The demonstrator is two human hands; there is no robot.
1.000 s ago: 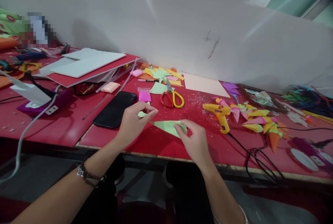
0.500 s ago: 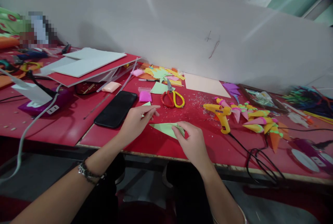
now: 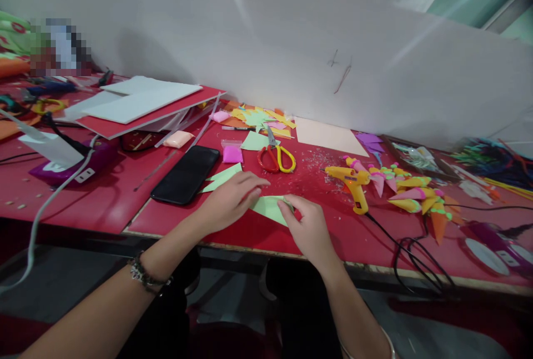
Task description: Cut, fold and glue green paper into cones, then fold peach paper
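Note:
A light green paper triangle (image 3: 270, 207) lies on the red table (image 3: 104, 209) in front of me. My right hand (image 3: 308, 231) pinches its right end, fingers closed on the paper. My left hand (image 3: 231, 199) rests flat over the paper's left point, fingers stretched out and pressing down. A second light green paper scrap (image 3: 222, 176) lies just behind my left hand, beside a black phone (image 3: 185, 174).
Red-and-yellow scissors (image 3: 275, 157) and a pink packet (image 3: 232, 153) lie behind the paper. A yellow glue gun (image 3: 352, 182) with a black cord sits to the right, next to several coloured paper cones (image 3: 416, 195). Paper scraps (image 3: 258, 118), white boards (image 3: 133, 100) and a white partition (image 3: 291, 48) stand behind.
My left hand has let go of the small green scrap, which now lies by the phone, and moved right onto the triangle's left point. My right hand stays on the paper.

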